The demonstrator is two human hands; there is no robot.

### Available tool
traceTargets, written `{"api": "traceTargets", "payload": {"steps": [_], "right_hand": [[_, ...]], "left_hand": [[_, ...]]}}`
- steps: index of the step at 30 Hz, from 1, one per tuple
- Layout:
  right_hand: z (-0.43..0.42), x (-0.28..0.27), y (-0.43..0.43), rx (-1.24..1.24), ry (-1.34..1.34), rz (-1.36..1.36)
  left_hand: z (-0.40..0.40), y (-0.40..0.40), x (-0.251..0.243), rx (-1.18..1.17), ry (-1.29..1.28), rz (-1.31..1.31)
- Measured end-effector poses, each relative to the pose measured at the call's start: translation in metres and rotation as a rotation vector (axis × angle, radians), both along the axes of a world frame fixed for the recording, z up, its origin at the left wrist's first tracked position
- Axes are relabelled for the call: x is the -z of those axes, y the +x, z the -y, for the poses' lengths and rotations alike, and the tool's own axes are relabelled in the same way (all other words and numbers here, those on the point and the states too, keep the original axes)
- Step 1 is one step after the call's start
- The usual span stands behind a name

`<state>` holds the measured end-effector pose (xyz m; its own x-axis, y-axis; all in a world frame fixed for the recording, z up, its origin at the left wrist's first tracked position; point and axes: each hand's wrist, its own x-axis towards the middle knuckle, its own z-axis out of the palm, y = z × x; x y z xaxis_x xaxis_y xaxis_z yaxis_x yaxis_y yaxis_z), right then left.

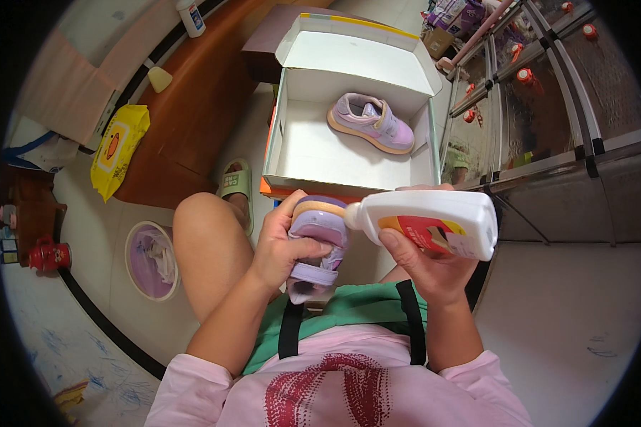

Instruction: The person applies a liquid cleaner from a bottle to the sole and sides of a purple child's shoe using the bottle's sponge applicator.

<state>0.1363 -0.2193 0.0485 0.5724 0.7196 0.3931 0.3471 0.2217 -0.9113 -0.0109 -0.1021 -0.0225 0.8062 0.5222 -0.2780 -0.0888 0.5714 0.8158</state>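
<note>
My left hand (286,248) grips a small lilac shoe (319,240) by its side, the toe end pointing away from me and the strap nearer my lap. In my right hand (432,267) is a white plastic bottle (432,213) with a red and yellow label, lying nearly level. Its rounded white tip touches or almost touches the tan edge of the shoe's sole, near the toe. Beyond both hands stands an open white shoebox (304,155), lid folded back. A matching lilac shoe (374,125) with a tan sole rests inside it.
At left, a yellow wipes pack (120,149) and a white bottle (191,18) lie along a brown wooden piece of furniture (192,117). A purple waste bin (152,261) and a red pot (51,255) are on the left. A glass-panelled metal frame (534,107) stands at right.
</note>
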Motion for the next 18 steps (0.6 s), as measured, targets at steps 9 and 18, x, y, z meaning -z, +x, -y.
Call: {"api": "traceTargets", "payload": {"steps": [9,18], "right_hand": [[-0.010,-0.007,0.002,-0.181,-0.026,0.405],[-0.002,-0.003,0.001,-0.181,0.080,-0.167]], "left_hand": [[-0.001,0.001,0.005,0.008,0.089,0.032],[0.001,0.000,-0.011,0.023,-0.110,0.069]]}}
